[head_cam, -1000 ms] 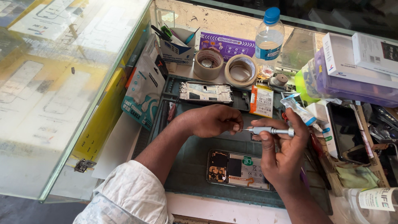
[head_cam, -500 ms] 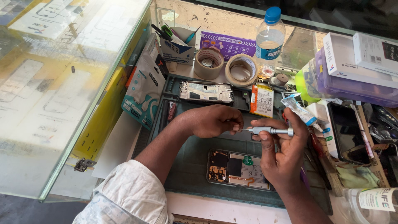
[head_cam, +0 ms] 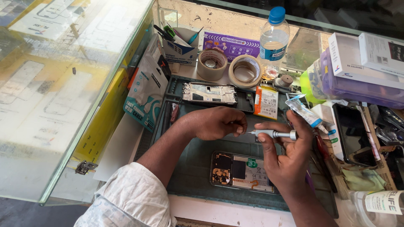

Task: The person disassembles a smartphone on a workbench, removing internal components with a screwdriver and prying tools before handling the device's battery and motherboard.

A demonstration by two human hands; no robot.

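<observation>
The right hand (head_cam: pixel 286 155) has its fingers clamped on a slim silver precision screwdriver (head_cam: pixel 273 134), held level while the left hand (head_cam: pixel 216 122), fingers pinched together, meets its tip above the opened black smartphone (head_cam: pixel 242 171) lying on the dark green worktop mat (head_cam: pixel 193 168).

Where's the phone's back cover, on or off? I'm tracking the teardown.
Off: the phone lies on the green mat with its circuit board and battery exposed.

A clear bottle (head_cam: pixel 274 35) has a blue cap, the mat (head_cam: pixel 193 168) is dark green, the screwdriver (head_cam: pixel 274 134) silver.
</observation>
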